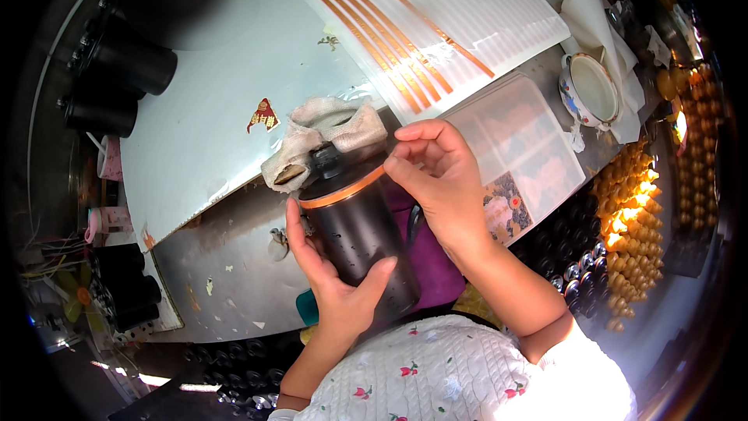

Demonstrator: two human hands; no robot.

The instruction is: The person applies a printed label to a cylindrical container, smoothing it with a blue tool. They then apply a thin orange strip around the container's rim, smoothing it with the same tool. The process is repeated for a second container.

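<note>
A dark cylindrical canister (pixel 362 242), beaded with droplets, tilts in front of me. My left hand (pixel 340 296) is wrapped round its left side and lower body. Around its upper rim runs a shiny copper-coloured strip (pixel 343 193). At the strip's right end, my right hand (pixel 442 179) pinches with thumb and forefinger. Those fingertips hide the exact end of the strip. Just beyond the canister's top lies a crumpled, greyish-white cloth (pixel 343 126), close to a black knob-like piece (pixel 325 160).
A striped clear sheet (pixel 483 12) bearing several copper strips lies on the white table (pixel 202 117). A translucent flat case (pixel 538 129) and an enamel cup (pixel 590 90) are to the right. Black cylinders (pixel 128 58) stand far left. A red-gold scrap (pixel 263 115) lies mid-table.
</note>
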